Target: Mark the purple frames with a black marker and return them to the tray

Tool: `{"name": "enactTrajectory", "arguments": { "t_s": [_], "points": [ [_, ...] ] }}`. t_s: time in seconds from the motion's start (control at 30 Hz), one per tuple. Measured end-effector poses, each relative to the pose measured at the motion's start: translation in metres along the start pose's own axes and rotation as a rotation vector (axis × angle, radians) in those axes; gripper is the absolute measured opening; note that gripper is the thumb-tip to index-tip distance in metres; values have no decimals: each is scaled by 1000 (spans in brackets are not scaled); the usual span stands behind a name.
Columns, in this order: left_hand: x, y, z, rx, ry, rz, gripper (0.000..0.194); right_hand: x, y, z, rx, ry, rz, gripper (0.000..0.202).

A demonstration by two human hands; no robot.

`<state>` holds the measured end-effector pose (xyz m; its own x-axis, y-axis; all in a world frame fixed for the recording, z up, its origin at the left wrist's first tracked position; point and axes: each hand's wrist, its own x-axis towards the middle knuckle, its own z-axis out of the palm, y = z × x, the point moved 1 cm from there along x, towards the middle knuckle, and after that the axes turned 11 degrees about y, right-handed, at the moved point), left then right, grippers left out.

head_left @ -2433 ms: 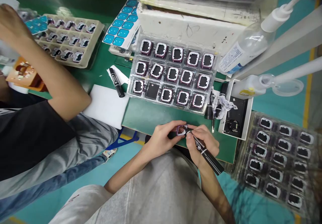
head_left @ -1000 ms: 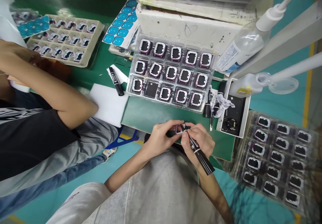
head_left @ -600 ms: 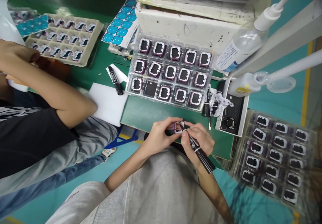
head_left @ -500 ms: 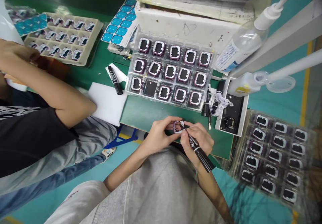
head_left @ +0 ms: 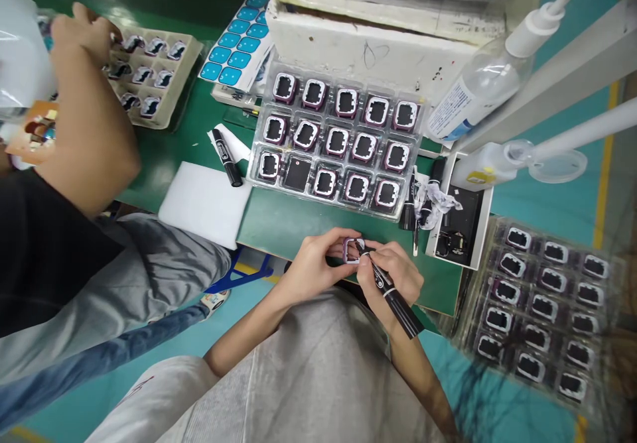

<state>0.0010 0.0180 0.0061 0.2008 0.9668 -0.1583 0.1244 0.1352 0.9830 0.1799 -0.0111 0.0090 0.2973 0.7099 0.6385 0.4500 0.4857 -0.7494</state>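
Note:
My left hand is closed on a small purple watch-case frame with a white rim, pinching it near the table's front edge. In my right hand is a black marker pen, its tip end at the frame's inner edge and its thick rear end pointing down to the right. Fingers partly cover the frame, so the exact contact of the tip is hard to see. Just beyond my hands lies a clear plastic tray with rows of similar purple and white frames; one pocket in its near row holds no frame.
A co-worker's arm reaches over a beige tray at left. Another marker lies beside a white foam sheet. At right are a pump bottle, an open box and a second frame tray.
The co-worker's arm has moved away from the foam sheet, and that hand is now over the beige tray. My hands, the frame and the marker have hardly moved.

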Motion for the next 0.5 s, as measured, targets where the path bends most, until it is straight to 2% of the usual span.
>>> {"name": "enactTrajectory", "arguments": {
  "t_s": [0.5],
  "points": [
    [2, 1, -2, -17, -48, 26, 40, -2, 1, -2, -15, -34, -11, 28]
  ]
}}
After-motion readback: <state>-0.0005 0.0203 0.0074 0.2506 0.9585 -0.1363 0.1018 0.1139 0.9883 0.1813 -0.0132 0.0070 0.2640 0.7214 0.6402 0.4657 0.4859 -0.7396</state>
